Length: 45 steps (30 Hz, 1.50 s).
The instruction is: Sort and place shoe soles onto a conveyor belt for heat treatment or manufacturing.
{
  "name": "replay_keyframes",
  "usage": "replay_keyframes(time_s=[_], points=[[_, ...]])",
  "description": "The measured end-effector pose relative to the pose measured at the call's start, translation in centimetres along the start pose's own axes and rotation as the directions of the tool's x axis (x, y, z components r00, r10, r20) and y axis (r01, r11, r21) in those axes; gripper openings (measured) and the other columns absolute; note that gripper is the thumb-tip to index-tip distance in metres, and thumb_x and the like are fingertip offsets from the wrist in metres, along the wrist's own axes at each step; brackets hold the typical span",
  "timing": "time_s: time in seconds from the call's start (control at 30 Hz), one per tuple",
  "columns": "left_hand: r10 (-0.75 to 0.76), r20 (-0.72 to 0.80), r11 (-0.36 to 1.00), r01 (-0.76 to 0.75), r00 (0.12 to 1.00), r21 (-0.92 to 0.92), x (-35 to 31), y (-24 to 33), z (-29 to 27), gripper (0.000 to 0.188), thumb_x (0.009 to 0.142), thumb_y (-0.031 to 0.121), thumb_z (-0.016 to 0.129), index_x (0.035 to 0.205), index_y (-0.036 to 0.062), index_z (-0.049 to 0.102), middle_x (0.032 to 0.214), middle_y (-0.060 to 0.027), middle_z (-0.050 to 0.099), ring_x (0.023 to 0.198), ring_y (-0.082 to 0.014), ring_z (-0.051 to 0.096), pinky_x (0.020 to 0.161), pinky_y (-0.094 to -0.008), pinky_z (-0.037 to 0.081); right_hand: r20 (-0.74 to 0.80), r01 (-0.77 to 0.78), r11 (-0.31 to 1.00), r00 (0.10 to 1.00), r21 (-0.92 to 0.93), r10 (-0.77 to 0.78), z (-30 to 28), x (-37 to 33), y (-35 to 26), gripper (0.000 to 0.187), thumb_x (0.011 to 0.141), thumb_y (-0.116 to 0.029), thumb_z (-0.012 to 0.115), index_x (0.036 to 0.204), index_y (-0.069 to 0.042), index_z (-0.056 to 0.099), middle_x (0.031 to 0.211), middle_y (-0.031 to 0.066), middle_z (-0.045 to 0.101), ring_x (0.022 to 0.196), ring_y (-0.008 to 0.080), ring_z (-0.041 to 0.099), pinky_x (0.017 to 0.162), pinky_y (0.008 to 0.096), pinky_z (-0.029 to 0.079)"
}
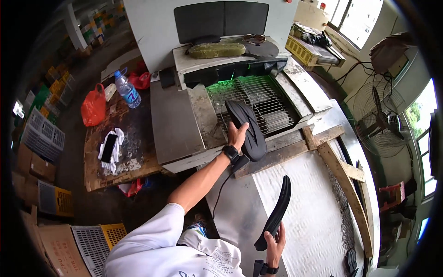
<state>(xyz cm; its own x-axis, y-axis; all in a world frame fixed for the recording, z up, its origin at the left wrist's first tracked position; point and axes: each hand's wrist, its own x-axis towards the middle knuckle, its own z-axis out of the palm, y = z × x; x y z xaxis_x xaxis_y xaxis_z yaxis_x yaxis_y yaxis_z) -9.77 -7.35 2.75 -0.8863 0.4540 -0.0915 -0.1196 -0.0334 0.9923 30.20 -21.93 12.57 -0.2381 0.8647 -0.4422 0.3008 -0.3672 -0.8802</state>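
My left hand (237, 135) grips a black shoe sole (247, 128) by its edge and holds it over the wire mesh conveyor (272, 104) at the mouth of a grey oven-like machine (157, 27). A dark band sits on that wrist, with a cable hanging from it. My right hand (275, 241), low in the picture, holds a second black sole (278, 211) upright on its edge above the white textured table (309, 207). That wrist also wears a dark band.
A worn wooden side table (134, 138) on the left carries a water bottle (127, 90), an orange bag (93, 107) and a phone on a white cloth (110, 147). Wooden beams (341, 171) edge the table. A fan (380, 121) stands right. Crates (44, 134) sit left.
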Motion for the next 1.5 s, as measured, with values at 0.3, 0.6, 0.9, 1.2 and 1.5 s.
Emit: replay_keyframes(time_s=[0.3,0.6,0.9,1.2,1.5], points=[[0.238,-0.188,0.734,-0.05,0.953,0.677,12.7,-3.1,0.5,0.082,0.08,0.02,0.076,0.142,-0.0151,0.035,0.133,-0.0332,0.052,0.126,-0.0452,0.051,0.111,-0.0492,0.037,-0.007,0.1,0.994,0.995,-0.053,-0.101,9.3,11.3,-6.4,0.078,0.083,-0.017,0.076,0.152,-0.002,0.04,0.138,0.0159,0.056,0.107,0.0219,0.065,0.083,0.0323,0.057],[0.311,0.497,0.876,-0.447,0.81,0.181,-2.2,3.8,-5.3,0.038,0.092,0.007,0.064,0.128,0.0001,0.056,0.136,-0.0175,0.051,0.129,-0.0343,0.048,0.111,-0.0425,0.037,0.064,0.471,0.477,0.758,-0.742,-0.65,17.6,34.3,-15.1,0.081,0.071,-0.037,0.082,0.143,-0.013,0.053,0.142,0.0217,0.051,0.129,0.0412,0.049,0.107,0.05,0.041],[-0.217,0.667,0.947,-0.011,0.713,0.321,-10.7,-1.9,-10.5,0.023,0.094,-0.002,0.057,0.117,-0.0039,0.059,0.128,-0.0104,0.053,0.113,-0.0191,0.056,0.092,-0.0312,0.051,-0.016,0.52,0.499,0.681,-0.693,-0.732,22.0,39.2,-12.0,0.074,0.078,-0.049,0.076,0.137,-0.009,0.056,0.154,0.0202,0.038,0.145,0.0412,0.03,0.115,0.0646,0.023],[-0.297,0.883,0.948,0.005,0.365,0.317,-19.4,-2.3,-4.0,0.023,0.094,-0.001,0.058,0.117,-0.0003,0.061,0.108,-0.0043,0.062,0.087,-0.0105,0.061,0.074,-0.025,0.052,-0.64,-0.076,0.964,0.76,-0.255,-0.11,-0.2,8.3,9.7,0.05,0.088,-0.026,0.07,0.131,-0.005,0.058,0.105,0.0151,0.07,0.09,0.0351,0.068,0.079,0.0448,0.054],[-0.334,0.942,0.942,0.025,0.032,0.334,-39.5,-3.9,1.8,0.02,0.096,0.003,0.06,0.116,0.0006,0.062,0.104,-0.0041,0.065,0.085,-0.0097,0.063,0.075,-0.0243,0.053,-0.833,-0.356,0.932,0.535,-0.072,0.14,-12.3,-12.1,20.5,0.04,0.089,-0.027,0.066,0.124,-0.007,0.063,0.093,0.0123,0.074,0.09,0.0356,0.07,0.08,0.0468,0.055]])
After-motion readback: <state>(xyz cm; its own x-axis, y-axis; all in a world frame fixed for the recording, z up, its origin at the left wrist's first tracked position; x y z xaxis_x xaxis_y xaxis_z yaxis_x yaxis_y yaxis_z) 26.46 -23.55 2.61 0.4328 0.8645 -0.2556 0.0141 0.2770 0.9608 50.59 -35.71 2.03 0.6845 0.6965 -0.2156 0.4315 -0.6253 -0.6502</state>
